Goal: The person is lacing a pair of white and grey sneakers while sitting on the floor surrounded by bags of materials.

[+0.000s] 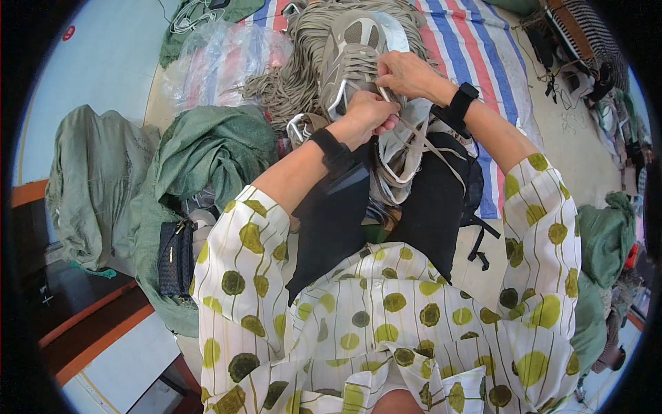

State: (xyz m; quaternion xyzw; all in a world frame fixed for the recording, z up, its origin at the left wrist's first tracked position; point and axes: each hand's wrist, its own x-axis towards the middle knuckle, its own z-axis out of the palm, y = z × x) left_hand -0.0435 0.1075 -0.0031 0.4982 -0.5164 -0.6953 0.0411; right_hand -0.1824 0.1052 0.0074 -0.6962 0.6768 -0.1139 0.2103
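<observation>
On the lap, both hands, left (pixel 369 114) & right (pixel 407 72), pinch the lace (pixel 431 146) of a grey sneaker (pixel 348 58): light, soft upper, floppy lace, best held near the eyelets.

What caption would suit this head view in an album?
Both hands, left hand and right hand, thread a lace through a grey sneaker over a lace pile.

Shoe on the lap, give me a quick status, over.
Both hands, left and right, pinching laces. Grey shoe upright between them. Lace pile behind, nothing blocking.
</observation>
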